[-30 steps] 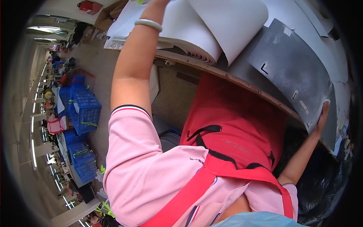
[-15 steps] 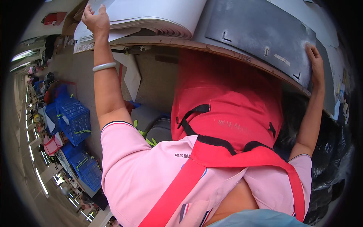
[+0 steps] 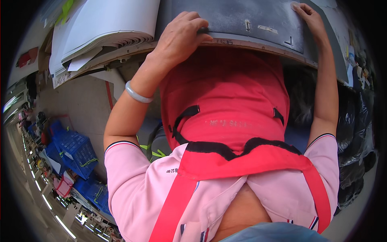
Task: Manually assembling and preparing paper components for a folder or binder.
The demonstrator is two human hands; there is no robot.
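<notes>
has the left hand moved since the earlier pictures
Yes: judged against the table edge, the left hand has moved right, from the white paper stack to the dark grey board.

Pink shirt (image 3: pixel 137 189), cuffs (image 3: pixel 123 144) edged dark and white at 8 and 3 o'clock; red apron (image 3: pixel 225 97), its bib (image 3: pixel 242 167) black-trimmed; faded lettering (image 3: pixel 229 123) across its front; red straps (image 3: pixel 173 209) at 7 and 4 o'clock; pale bangle (image 3: pixel 137 93) at 10 o'clock; bluish cloth (image 3: pixel 274 232) at 5 o'clock.
</notes>
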